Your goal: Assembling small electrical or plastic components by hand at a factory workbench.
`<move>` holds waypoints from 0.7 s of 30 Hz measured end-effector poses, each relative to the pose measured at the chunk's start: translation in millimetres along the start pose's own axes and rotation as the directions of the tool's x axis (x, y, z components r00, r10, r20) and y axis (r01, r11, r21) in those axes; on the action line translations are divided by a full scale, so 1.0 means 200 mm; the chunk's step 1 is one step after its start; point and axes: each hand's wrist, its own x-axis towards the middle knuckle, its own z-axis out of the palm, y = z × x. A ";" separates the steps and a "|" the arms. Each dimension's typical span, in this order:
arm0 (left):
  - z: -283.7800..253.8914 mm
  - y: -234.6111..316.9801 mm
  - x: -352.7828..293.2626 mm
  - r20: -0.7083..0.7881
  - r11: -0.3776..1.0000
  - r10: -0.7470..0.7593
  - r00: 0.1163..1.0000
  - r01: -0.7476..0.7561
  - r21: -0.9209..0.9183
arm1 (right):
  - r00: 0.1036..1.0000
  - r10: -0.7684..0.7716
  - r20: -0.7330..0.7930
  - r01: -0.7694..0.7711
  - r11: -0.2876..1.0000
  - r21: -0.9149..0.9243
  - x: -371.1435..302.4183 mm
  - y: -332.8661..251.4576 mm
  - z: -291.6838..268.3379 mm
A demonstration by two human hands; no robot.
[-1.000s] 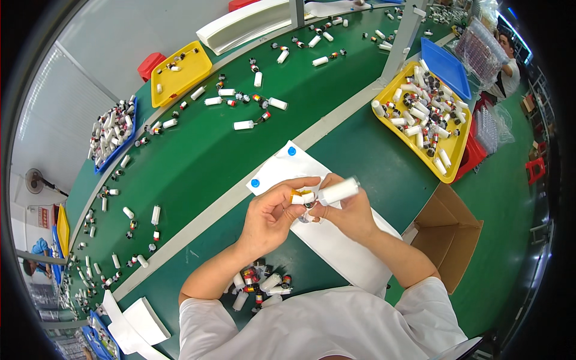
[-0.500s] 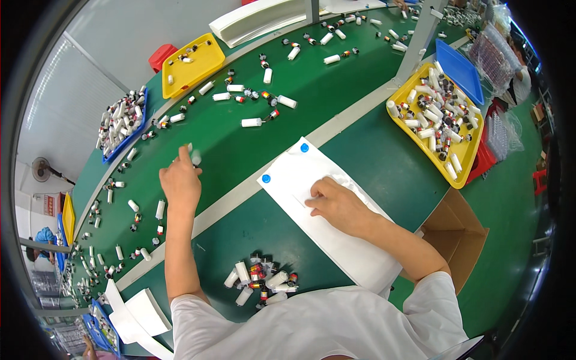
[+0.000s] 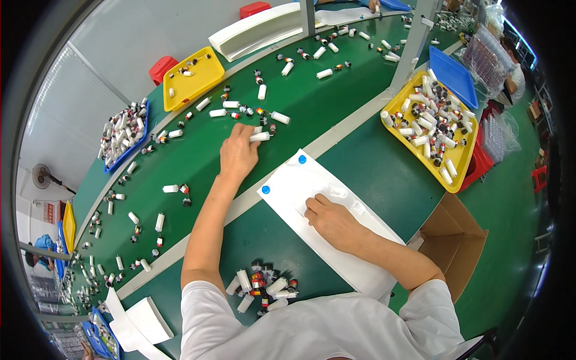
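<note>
Just then, the left hand (image 3: 239,157) had left one assembly (image 3: 171,188) on the green worktop (image 3: 330,105) and clamped a white cylinder (image 3: 261,137) there, apparently changing workpieces, while the right hand (image 3: 335,225) curled over paper (image 3: 287,187), grip unclear.

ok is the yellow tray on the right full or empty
Well filled: the yellow tray holds a heap of small white-and-dark parts, though bare yellow shows near its rim.
</note>
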 end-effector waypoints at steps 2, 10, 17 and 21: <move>-0.10 0.13 -0.03 -0.064 0.989 0.105 0.992 -0.111 -0.100 | 0.998 0.034 0.049 -0.035 0.999 0.031 0.02 0.01 -0.02; -0.40 0.44 -0.25 -0.069 0.875 0.059 0.996 -0.085 -0.476 | 0.934 0.325 -0.145 -0.289 0.931 0.223 -0.07 0.08 0.07; -0.42 0.55 -0.41 0.122 0.802 0.086 0.989 0.004 -0.597 | 0.754 0.627 -0.194 -0.147 0.449 0.881 -0.04 0.15 -0.10; -0.34 0.63 -0.43 0.043 0.742 0.242 0.969 -0.156 -0.652 | 0.854 0.513 -0.092 -0.155 0.418 0.895 0.02 -0.02 -0.29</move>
